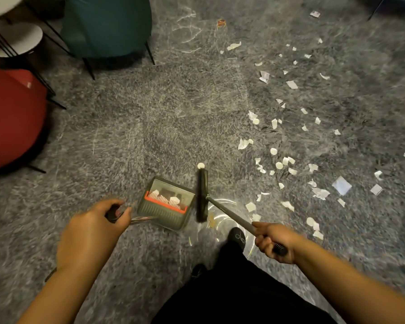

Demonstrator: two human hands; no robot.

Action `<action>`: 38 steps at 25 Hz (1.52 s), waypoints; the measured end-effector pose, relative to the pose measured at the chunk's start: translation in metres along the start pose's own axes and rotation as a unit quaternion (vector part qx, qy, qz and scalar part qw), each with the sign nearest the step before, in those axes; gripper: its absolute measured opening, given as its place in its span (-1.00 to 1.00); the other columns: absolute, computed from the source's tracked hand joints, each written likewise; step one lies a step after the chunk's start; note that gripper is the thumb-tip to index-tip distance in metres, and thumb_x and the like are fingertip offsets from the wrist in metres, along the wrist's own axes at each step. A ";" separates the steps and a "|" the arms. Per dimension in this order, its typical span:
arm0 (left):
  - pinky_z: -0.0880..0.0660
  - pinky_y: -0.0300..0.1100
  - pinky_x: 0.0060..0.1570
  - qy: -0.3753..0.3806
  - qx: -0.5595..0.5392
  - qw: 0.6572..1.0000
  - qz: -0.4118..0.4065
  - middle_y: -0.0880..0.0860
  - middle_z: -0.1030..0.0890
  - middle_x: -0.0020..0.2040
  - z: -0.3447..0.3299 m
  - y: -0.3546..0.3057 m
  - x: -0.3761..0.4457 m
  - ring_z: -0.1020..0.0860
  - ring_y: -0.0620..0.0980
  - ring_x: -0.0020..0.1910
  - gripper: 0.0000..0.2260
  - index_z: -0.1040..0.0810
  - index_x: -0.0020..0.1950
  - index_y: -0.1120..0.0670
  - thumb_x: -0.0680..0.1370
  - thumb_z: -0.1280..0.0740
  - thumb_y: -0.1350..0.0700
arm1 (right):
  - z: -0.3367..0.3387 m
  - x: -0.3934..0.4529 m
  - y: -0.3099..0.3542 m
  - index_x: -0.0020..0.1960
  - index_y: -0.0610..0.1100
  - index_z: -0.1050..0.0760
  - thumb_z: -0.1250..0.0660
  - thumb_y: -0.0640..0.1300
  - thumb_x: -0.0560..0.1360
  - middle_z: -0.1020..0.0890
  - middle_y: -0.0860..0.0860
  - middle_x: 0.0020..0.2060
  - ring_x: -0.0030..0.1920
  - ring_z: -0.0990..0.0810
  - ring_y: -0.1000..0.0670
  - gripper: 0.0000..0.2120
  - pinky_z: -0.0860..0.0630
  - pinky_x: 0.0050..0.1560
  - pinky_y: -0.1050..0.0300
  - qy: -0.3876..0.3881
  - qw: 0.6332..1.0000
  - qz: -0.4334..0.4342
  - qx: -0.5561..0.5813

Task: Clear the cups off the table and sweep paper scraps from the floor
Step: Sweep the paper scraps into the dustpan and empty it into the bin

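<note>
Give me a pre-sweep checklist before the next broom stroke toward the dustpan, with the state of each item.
1. Left hand grips the dustpan handle: ok.
2. Right hand grips the broom handle: ok.
3. Broom head sits right beside the dustpan mouth: ok.
4. Dustpan lip flat on the carpet: cannot tell, the image is blurred.
5. Room left in the dustpan: ok, only a few scraps inside.
6. Floor cleared of paper scraps: not ok, many still lie to the right of the broom.
</note>
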State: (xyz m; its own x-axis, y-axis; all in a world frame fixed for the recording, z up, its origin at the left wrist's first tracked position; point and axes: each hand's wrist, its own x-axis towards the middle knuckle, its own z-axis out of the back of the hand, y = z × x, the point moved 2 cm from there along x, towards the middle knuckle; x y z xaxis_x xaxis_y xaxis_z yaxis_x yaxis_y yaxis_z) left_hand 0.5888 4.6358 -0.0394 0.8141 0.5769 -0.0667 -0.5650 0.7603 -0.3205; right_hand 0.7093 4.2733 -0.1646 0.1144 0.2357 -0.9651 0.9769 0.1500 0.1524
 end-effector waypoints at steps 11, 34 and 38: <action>-0.46 -0.23 -0.56 0.033 0.016 0.998 0.044 -0.12 -0.68 -0.18 -0.019 -0.011 -0.017 -0.50 -0.12 -0.47 -0.68 -0.60 0.18 -0.08 0.47 -0.41 -0.15 | 0.050 0.016 -0.023 0.39 0.03 -0.31 -0.05 -0.27 0.61 -0.36 -0.01 -0.51 -0.62 -0.25 0.13 -0.59 -0.18 -0.64 0.39 -0.062 0.996 -0.008 -0.058; -0.22 -0.29 -0.62 0.056 0.005 0.998 0.023 -0.23 -0.51 -0.39 -0.068 -0.179 0.033 -0.42 -0.17 -0.53 -0.71 -0.60 0.18 -0.12 0.48 -0.41 -0.13 | 0.163 -0.014 0.142 0.48 -0.01 -0.20 -0.09 -0.25 0.64 -0.35 -0.02 -0.51 -0.62 -0.25 0.13 -0.57 -0.20 -0.66 0.35 -0.049 0.992 0.116 -0.023; -0.19 -0.34 -0.68 0.033 0.012 0.997 0.062 -0.25 -0.45 -0.44 -0.046 -0.141 0.040 -0.41 -0.17 -0.60 -0.71 -0.60 0.15 -0.15 0.46 -0.42 -0.15 | 0.110 0.009 0.164 0.48 -0.01 -0.19 -0.07 -0.26 0.64 -0.35 -0.04 -0.47 -0.62 -0.26 0.13 -0.57 -0.20 -0.66 0.35 -0.001 0.994 0.106 -0.022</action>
State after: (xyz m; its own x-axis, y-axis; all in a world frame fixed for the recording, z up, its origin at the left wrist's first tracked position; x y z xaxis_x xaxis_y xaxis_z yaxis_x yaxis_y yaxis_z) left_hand 0.7070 4.5384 -0.0401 0.7442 0.6471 -0.1658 -0.6644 0.6916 -0.2832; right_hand 0.8903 4.1943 -0.1714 0.3180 0.2638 -0.9107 0.9219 0.1381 0.3619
